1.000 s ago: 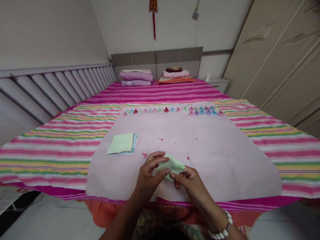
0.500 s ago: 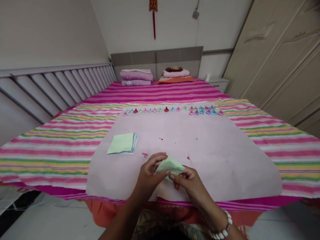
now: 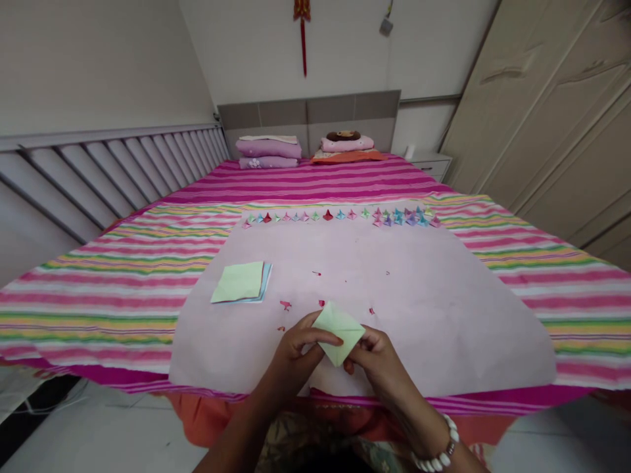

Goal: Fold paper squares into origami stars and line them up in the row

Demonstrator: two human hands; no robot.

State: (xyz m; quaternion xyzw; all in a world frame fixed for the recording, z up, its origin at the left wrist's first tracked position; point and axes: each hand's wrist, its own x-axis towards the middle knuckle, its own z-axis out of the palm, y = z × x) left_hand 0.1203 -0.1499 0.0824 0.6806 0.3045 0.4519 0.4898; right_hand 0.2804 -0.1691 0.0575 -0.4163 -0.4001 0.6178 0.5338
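A light green folded paper point(image 3: 340, 325), now a creased diamond shape, is held between both hands above the near part of a pale sheet point(image 3: 424, 315). My left hand point(image 3: 300, 345) pinches its left side, with one finger lying across the front. My right hand point(image 3: 372, 351) grips its right corner; some of those fingers are hidden behind the paper. Small red scraps point(image 3: 286, 305) lie just beyond the hands. To the left sits a stack of square paper point(image 3: 239, 282), light green on top with blue and red edges below.
A row of small folded paper pieces point(image 3: 328, 215) in several colours lines the sheet's far edge, doubled up at the right. The sheet lies on a striped bed cover point(image 3: 118, 263). Folded bedding point(image 3: 270, 151) is by the headboard, a railing point(image 3: 113, 161) at left, a wardrobe point(image 3: 557, 131) at right.
The green paper has turned and flattened to face me as a diamond. My left fingers have moved down from its top edge onto its front, uncovering red scraps behind.
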